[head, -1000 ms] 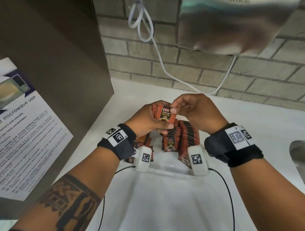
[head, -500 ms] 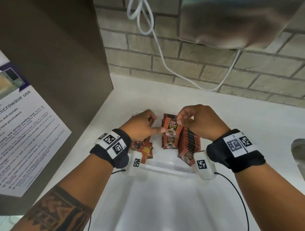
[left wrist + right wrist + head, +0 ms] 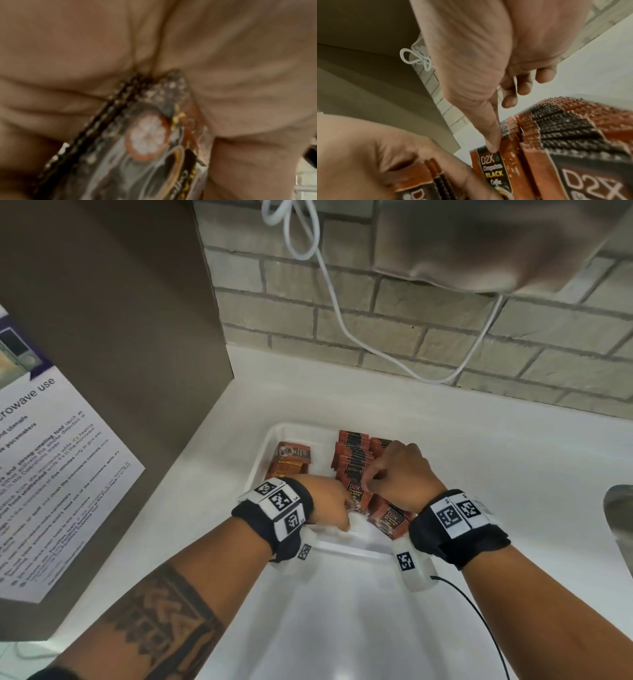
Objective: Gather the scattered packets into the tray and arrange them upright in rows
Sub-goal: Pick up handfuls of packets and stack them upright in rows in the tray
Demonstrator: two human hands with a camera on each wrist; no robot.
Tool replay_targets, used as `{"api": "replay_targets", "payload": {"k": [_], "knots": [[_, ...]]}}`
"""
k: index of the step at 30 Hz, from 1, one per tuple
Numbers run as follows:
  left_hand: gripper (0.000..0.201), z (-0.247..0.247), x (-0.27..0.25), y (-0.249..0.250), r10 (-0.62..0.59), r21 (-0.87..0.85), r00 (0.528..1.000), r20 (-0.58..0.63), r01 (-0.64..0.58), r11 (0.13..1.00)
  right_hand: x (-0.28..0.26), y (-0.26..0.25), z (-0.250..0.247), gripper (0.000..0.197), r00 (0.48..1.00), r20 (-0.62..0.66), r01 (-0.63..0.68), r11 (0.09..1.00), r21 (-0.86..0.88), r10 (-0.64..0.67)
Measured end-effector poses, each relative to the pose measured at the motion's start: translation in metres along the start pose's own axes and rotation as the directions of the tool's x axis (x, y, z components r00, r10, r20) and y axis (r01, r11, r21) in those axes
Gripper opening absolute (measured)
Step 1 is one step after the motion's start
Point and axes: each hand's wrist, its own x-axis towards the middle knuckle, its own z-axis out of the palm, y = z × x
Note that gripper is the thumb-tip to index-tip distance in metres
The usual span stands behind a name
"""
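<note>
**Packets being steadied and fed into the tray's middle row**

A small bundle of packets [image 3: 150, 135] is being gripped in the left hand [image 3: 327, 505], the fingers curled round it; in the left wrist view the serrated edges are being squeezed between the folded fingers. It is judged that the bundle is being kept together so that it can be stood on end as one unit. The left wrist is being held low over the tray's near edge, at about 7 o'clock of the contents, with the knuckles turned toward 3 o'clock.

The right hand [image 3: 399, 474] is being held above the rows with its wrist bent downward. Its thumb tip [image 3: 493, 146] is being pressed on the top edge of the front packet [image 3: 495, 171] of the middle row [image 3: 352, 460], while the other fingers are being kept loosely curled and clear of the packets (no pinch can be made out). The press is judged to be keeping that row from toppling toward the person.

Outward, a second upright row [image 3: 390, 517] is being leaned at 4 o'clock in the white tray [image 3: 274, 436]. A loose pile [image 3: 291, 460], not yet upright, is lying at 10 o'clock inside the tray. The tray is sitting on a white counter [image 3: 496, 474].
</note>
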Motion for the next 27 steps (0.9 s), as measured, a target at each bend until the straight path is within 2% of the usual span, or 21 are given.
{"api": "replay_targets", "payload": {"k": [4, 8, 12, 17, 27], "knots": [[0.054, 0.003, 0.018, 0.002, -0.044, 0.044, 0.998, 0.039, 0.042, 0.998, 0.002, 0.002, 0.003, 0.015, 1.0, 0.006, -0.015, 0.999, -0.041, 0.015], [0.055, 0.005, 0.029, -0.002, -0.057, 0.015, 0.997, 0.052, 0.056, 0.998, 0.007, 0.001, 0.006, 0.02, 1.0, -0.022, -0.009, 1.0, -0.011, 0.009], [0.056, 0.003, 0.034, -0.008, -0.071, -0.013, 0.997, 0.015, 0.071, 0.997, 0.013, 0.0, 0.008, 0.017, 0.999, -0.048, -0.006, 0.999, 0.036, 0.007], [0.058, 0.004, 0.036, -0.011, -0.074, -0.03, 0.997, 0.017, 0.074, 0.997, 0.018, 0.003, 0.011, 0.013, 0.999, -0.039, -0.001, 0.998, 0.064, 0.004], [0.064, 0.006, 0.037, -0.008, -0.045, -0.028, 0.999, 0.017, 0.046, 0.999, 0.015, 0.004, 0.009, 0.022, 0.999, -0.031, 0.012, 0.997, 0.076, -0.01]]}}
